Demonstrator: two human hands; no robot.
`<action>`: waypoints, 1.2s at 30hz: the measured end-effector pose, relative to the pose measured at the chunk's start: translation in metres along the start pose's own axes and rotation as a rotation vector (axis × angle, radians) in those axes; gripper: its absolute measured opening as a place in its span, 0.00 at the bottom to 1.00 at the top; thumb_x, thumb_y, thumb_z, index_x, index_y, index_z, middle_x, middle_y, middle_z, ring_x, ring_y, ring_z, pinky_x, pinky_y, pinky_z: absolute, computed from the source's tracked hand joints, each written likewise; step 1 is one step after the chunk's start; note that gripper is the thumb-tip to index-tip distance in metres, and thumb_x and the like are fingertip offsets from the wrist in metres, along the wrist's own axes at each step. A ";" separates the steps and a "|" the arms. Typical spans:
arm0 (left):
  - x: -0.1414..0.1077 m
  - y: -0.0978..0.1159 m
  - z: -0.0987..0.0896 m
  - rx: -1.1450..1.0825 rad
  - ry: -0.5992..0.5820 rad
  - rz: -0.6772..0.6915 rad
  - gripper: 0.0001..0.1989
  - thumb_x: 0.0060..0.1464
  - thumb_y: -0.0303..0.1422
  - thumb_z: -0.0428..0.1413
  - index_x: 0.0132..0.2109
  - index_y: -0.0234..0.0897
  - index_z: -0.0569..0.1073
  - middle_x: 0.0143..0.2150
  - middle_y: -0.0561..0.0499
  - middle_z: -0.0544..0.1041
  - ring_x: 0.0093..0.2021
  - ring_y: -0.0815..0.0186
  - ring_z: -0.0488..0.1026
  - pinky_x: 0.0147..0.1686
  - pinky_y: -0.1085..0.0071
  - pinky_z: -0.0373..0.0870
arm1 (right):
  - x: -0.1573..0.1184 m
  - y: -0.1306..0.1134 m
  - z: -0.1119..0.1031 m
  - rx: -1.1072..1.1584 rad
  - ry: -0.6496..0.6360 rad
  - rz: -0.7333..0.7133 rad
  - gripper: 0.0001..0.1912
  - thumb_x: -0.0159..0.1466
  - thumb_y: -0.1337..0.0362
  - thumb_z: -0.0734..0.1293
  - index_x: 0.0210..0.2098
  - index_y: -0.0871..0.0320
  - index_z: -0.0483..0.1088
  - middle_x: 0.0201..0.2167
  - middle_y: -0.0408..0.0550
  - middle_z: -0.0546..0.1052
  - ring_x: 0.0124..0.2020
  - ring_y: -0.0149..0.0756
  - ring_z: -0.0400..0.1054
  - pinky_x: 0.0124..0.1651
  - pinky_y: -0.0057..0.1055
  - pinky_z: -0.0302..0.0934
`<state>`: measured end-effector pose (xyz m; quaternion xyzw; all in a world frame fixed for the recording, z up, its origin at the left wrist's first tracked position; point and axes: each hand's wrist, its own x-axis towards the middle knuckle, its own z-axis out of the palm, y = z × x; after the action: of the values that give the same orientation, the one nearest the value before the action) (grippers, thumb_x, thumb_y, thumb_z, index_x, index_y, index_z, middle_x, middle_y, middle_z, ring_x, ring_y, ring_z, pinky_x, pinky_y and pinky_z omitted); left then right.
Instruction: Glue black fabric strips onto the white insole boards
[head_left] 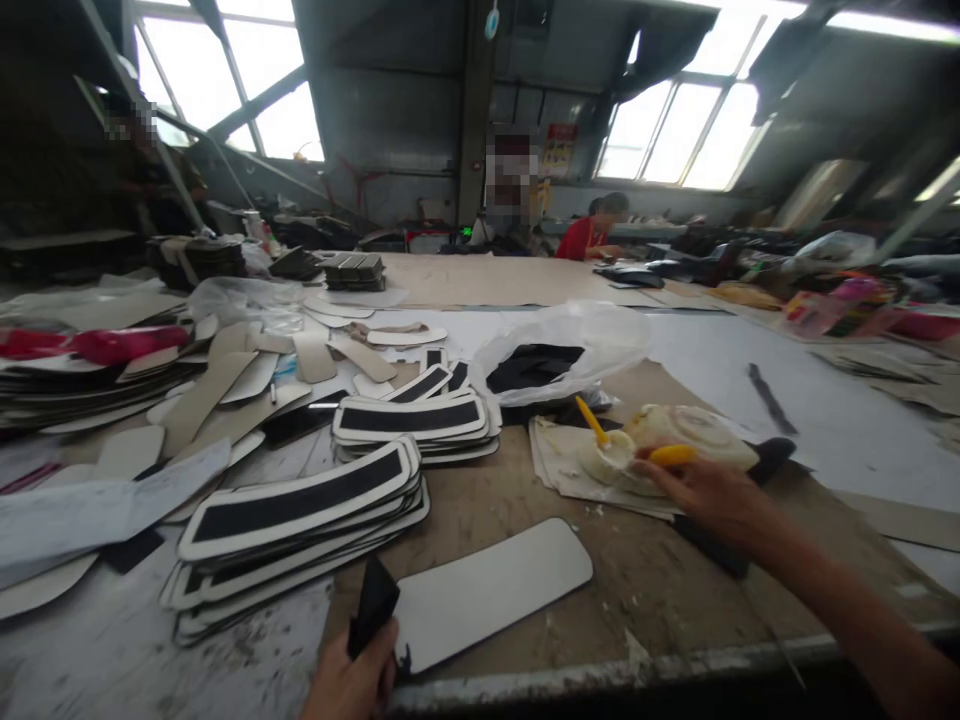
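At the lower left, my left hand (356, 665) is closed round a folded black strip (375, 600). Right beside it lies a pale panel with rounded corners (495, 590), flat on the brown board. Farther right, my right hand (712, 495) grips a yellow-handled tool (673, 456) whose working end I cannot make out. The fingertips are at the rim of a small cup of whitish paste (611, 455), in which a yellow stick (591, 420) leans. Behind that hand sits a pale, paste-smeared container (694, 435). Both rest on or against stacked pale sheets (551, 460).
Stacks of curved white-edged panels with black centres (300, 500) stand left of the board. A clear plastic bag (592, 345) holds black pieces (532, 367). Loose pale panels (210, 400) clutter the left. A person in red (581, 238) sits across the room.
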<state>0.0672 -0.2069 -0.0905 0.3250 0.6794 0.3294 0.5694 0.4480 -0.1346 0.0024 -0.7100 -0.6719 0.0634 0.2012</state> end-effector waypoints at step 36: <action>0.000 0.002 -0.008 -0.073 -0.127 -0.067 0.22 0.44 0.47 0.52 0.14 0.38 0.59 0.09 0.58 0.54 0.12 0.74 0.50 0.15 0.74 0.47 | -0.090 -0.135 0.096 0.727 -0.013 0.296 0.15 0.59 0.51 0.62 0.32 0.58 0.66 0.22 0.43 0.68 0.24 0.35 0.65 0.29 0.31 0.60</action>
<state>0.0599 -0.2069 -0.0878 0.3014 0.6400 0.3135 0.6335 0.2797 -0.2011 -0.0516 -0.6813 -0.4972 0.3302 0.4238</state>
